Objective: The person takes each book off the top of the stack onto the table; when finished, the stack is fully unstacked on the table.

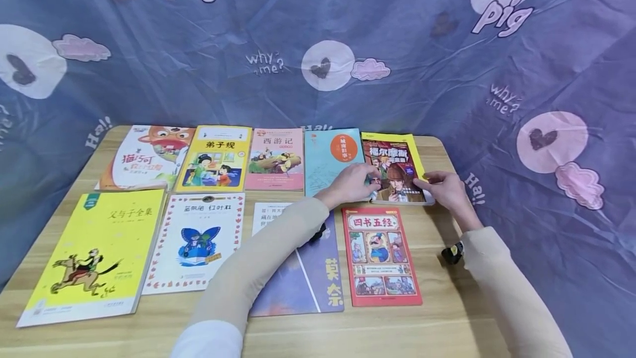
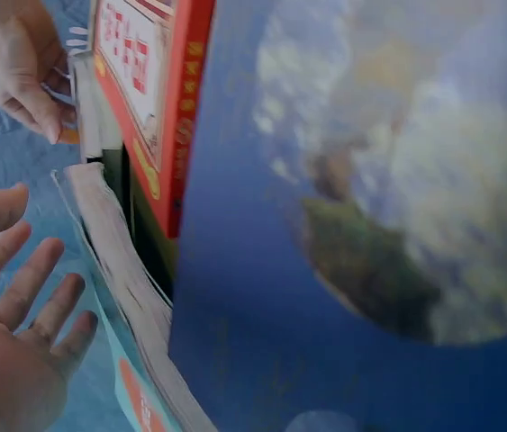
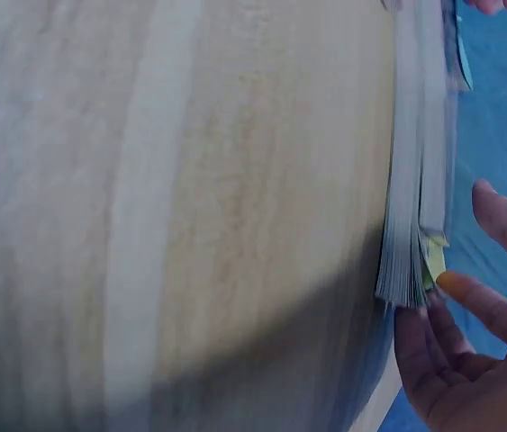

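Observation:
Near the back right of the table lies a detective storybook [image 1: 390,145] with a yellow top and side. My left hand [image 1: 350,184] is at its left side, over the lower part of a teal book [image 1: 320,159]. In the left wrist view the left hand [image 2: 10,333] has spread fingers and holds nothing. My right hand [image 1: 447,192] is at the book's right edge. The right wrist view shows that right hand [image 3: 487,342] touching the corner of the book's page block [image 3: 406,261] with its fingers, thumb apart. A red book [image 1: 382,258] lies just in front.
A yellow book [image 1: 99,253], a white butterfly book [image 1: 199,242] and a blue-purple book [image 1: 293,291] lie in the front row. Behind are a cat book [image 1: 149,159], another yellow book [image 1: 213,159] and a pink book [image 1: 275,159]. A blue drape [image 1: 223,70] surrounds the wooden table [image 1: 298,336].

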